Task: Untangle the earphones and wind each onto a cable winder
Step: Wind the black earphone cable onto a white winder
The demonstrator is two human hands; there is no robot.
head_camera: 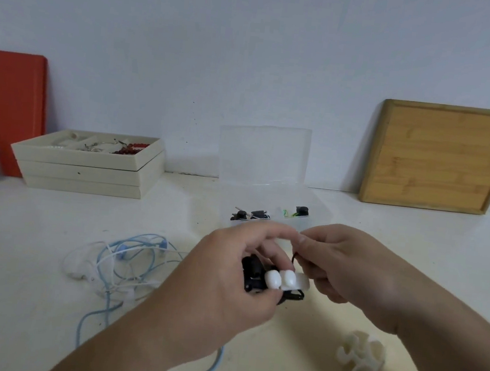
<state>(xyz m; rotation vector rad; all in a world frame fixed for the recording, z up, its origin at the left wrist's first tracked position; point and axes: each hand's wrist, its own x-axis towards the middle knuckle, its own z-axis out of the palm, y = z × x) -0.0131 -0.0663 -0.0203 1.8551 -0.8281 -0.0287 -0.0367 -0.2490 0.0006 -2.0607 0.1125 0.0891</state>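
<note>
Together, left hand fingers curl around the white cable winder while right hand fingers pinch the black earphone cable.

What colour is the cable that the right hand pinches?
Black; the cable shows in the head view, at the right hand.

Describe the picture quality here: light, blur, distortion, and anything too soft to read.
Head view: soft, even light with faint shadows; wide-angle bending tilts the wooden board; left hand and right hand slightly motion-blurred; the black cable between them hard to trace; no glare.
</note>
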